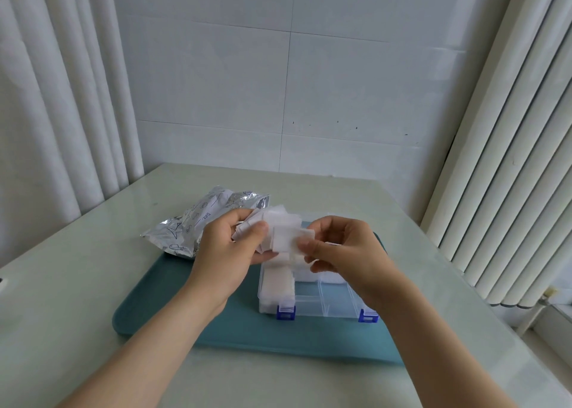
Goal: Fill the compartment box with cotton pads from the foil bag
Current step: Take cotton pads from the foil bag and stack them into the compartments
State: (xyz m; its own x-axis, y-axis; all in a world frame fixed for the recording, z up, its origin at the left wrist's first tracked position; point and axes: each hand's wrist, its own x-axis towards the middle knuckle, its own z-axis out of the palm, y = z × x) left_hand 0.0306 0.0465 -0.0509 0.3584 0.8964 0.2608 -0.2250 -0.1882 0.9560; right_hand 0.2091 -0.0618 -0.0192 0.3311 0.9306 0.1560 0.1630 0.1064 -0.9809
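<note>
Left hand point(227, 246) grips the fanned cotton pads point(280, 222); right hand point(339, 249) pinches a few, above the compartment box point(325, 310) (foil bag point(192, 225) at ten o'clock). Square them before seating them in an empty cell.

the pads point(286, 232) are white and the bag point(198, 222) silver with dark line drawings. the clear box point(318, 299) has blue latches point(285, 312) on a teal tray point(247, 330).

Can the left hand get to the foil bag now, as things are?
Probably yes: the foil bag lies close beside the left hand with nothing between them, but that hand's grip is full of cotton pads.
</note>
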